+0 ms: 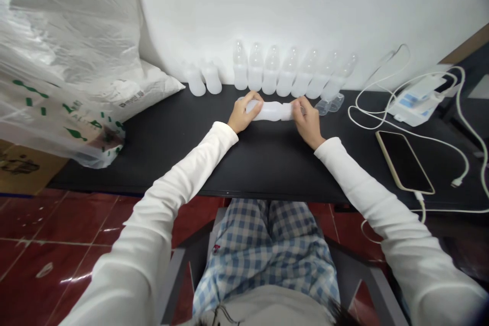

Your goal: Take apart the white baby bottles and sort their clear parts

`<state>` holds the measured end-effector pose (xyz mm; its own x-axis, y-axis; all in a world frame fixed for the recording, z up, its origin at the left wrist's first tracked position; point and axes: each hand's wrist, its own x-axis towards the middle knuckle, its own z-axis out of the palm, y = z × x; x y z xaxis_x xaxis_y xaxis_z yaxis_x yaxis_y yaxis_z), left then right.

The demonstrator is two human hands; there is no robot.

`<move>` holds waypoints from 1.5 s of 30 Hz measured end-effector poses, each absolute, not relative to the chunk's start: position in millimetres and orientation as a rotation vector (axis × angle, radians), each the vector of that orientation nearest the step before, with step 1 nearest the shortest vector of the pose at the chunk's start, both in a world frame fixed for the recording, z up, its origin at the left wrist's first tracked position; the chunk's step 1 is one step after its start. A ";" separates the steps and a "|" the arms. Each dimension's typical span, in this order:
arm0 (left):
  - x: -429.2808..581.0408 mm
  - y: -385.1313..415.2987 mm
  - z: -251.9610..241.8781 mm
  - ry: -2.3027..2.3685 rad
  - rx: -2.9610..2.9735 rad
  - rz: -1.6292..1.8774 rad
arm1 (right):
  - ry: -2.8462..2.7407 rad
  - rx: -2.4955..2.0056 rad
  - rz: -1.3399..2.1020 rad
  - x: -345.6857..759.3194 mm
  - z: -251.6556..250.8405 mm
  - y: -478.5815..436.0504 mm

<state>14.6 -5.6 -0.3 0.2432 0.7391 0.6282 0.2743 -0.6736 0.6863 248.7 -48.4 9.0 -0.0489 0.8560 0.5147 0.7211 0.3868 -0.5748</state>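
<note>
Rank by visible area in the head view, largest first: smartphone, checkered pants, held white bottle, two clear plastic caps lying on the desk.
1. Checkered pants
2. Smartphone, perhaps helped by nearness to the camera
3. Held white bottle, partly covered
4. Two clear plastic caps, too alike to rank against each other

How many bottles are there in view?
10: two bottles at left by the wall, seven in a row right of them, one in both hands. Others may be hidden.
</note>
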 end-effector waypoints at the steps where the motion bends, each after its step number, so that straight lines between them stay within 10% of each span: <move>1: 15.2 -5.1 0.1 0.908 2.044 1.447 | -1.831 -1.382 0.181 249.3 9.0 -48.9; 45: 13.5 12.5 -10.8 0.894 1.673 1.632 | -2.165 -1.260 0.231 254.8 1.3 -32.2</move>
<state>13.5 12.5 -10.8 0.0033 0.8196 0.5729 0.0415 -0.5725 0.8188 254.8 -32.2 1.3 -0.3563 0.8343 0.4207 0.7267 0.5305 -0.4365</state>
